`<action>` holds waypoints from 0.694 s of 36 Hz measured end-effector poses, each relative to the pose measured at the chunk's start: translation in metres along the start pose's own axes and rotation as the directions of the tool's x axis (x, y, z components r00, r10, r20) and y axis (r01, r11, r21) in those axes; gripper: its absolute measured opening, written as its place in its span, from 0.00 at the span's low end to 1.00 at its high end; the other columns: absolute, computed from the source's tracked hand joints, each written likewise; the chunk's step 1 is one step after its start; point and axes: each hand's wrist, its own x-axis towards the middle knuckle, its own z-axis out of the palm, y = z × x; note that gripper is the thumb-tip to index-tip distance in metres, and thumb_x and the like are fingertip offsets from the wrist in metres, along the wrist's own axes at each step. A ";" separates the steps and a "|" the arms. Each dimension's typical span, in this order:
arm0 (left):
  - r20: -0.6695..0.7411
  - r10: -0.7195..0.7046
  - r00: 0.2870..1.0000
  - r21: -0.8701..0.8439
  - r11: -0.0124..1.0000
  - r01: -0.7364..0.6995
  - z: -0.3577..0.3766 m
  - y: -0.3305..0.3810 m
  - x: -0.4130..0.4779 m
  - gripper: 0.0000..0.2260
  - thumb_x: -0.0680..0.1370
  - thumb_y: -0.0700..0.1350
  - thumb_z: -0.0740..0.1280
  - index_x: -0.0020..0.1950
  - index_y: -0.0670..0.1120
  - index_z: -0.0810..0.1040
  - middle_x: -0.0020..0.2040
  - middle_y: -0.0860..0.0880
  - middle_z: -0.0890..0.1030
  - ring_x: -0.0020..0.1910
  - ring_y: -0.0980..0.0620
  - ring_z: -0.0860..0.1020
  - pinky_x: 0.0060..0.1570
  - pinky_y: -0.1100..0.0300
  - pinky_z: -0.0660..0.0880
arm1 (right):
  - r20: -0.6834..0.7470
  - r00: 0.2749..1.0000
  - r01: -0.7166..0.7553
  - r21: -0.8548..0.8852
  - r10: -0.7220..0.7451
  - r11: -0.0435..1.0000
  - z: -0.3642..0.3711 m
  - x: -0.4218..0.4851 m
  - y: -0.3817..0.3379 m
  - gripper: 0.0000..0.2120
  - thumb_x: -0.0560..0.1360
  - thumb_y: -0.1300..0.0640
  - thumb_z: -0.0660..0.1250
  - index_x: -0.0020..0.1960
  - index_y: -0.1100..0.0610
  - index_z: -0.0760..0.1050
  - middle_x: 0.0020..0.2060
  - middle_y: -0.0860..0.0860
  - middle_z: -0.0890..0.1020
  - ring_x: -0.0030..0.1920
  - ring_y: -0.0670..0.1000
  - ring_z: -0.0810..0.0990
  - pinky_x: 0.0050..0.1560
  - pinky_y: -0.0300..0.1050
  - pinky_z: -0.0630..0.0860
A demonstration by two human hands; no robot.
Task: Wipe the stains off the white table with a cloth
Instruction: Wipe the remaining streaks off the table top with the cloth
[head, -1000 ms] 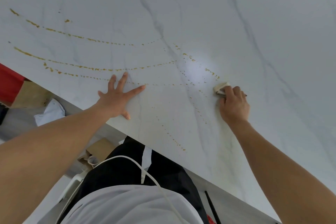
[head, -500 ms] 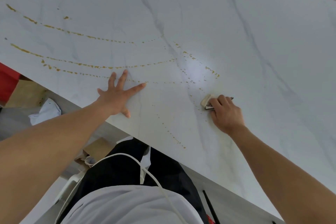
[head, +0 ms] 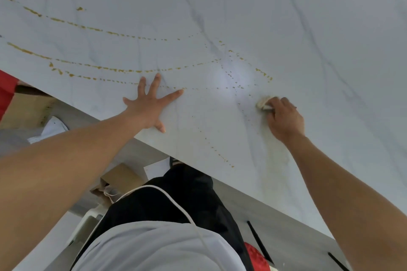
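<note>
The white marble-veined table (head: pixel 286 28) fills the upper view. Brown-yellow stains (head: pixel 114 70) run across it in long dotted arcs from the far left to the middle, and a dotted line (head: pixel 220 154) trails down toward the near edge. My right hand (head: pixel 284 119) grips a small folded beige cloth (head: pixel 264 103) and presses it on the table just right of the dotted trail. My left hand (head: pixel 152 103) lies flat with fingers spread near the table's front edge, its fingertips touching the lowest stain arc.
The table's near edge (head: pixel 198 160) runs diagonally from left to lower right. Below it are cardboard pieces (head: pixel 28 108), a white crumpled item (head: pixel 52 127), a red object (head: pixel 6 90) at far left and my own legs and shirt with a white cable (head: pixel 176 202).
My right hand swept the cloth toward me and to the left, then back up slightly to the right. The left hand has stayed flat in place.
</note>
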 end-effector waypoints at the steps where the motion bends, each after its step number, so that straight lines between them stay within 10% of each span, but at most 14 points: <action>1: -0.001 0.004 1.000 -0.004 1.000 -0.004 0.000 0.000 0.000 0.61 0.65 0.55 0.84 0.71 0.81 0.35 0.76 0.55 0.21 0.78 0.38 0.28 0.63 0.16 0.56 | -0.043 0.992 -0.114 0.063 0.117 0.991 0.001 0.001 -0.004 0.11 0.77 0.57 0.59 0.59 0.53 0.70 0.54 0.54 0.74 0.54 0.61 0.75 0.45 0.50 0.71; 4: -0.003 0.008 1.000 -0.015 1.000 -0.008 0.001 -0.002 0.000 0.61 0.65 0.54 0.84 0.71 0.81 0.36 0.76 0.55 0.21 0.78 0.38 0.28 0.64 0.16 0.55 | -0.078 0.970 -0.224 0.072 0.229 0.972 0.010 -0.012 -0.020 0.14 0.77 0.59 0.58 0.62 0.55 0.70 0.56 0.57 0.73 0.56 0.62 0.73 0.44 0.51 0.68; 11: 0.002 0.013 1.000 -0.027 1.000 -0.013 0.003 -0.004 0.000 0.60 0.65 0.54 0.84 0.72 0.80 0.37 0.76 0.55 0.20 0.78 0.39 0.27 0.64 0.17 0.55 | 0.080 0.931 0.364 -0.144 -0.356 0.920 0.028 -0.047 -0.018 0.10 0.73 0.59 0.67 0.54 0.54 0.73 0.47 0.53 0.74 0.47 0.61 0.77 0.31 0.50 0.74; 18: -0.011 0.017 1.000 -0.019 1.000 -0.017 0.005 -0.004 0.000 0.60 0.65 0.54 0.84 0.72 0.81 0.37 0.77 0.55 0.22 0.78 0.39 0.27 0.64 0.16 0.54 | -0.092 0.985 -0.144 0.034 0.147 0.989 0.024 -0.036 -0.030 0.12 0.77 0.58 0.60 0.60 0.55 0.71 0.53 0.56 0.74 0.55 0.61 0.74 0.43 0.50 0.68; 25: -0.008 0.017 1.000 -0.017 1.000 -0.017 0.005 -0.005 0.000 0.60 0.65 0.55 0.84 0.71 0.81 0.36 0.77 0.55 0.21 0.78 0.38 0.27 0.63 0.16 0.55 | 0.097 0.916 0.402 -0.205 -0.390 0.893 0.031 -0.056 -0.016 0.09 0.74 0.57 0.65 0.54 0.55 0.73 0.47 0.54 0.74 0.47 0.61 0.77 0.33 0.51 0.75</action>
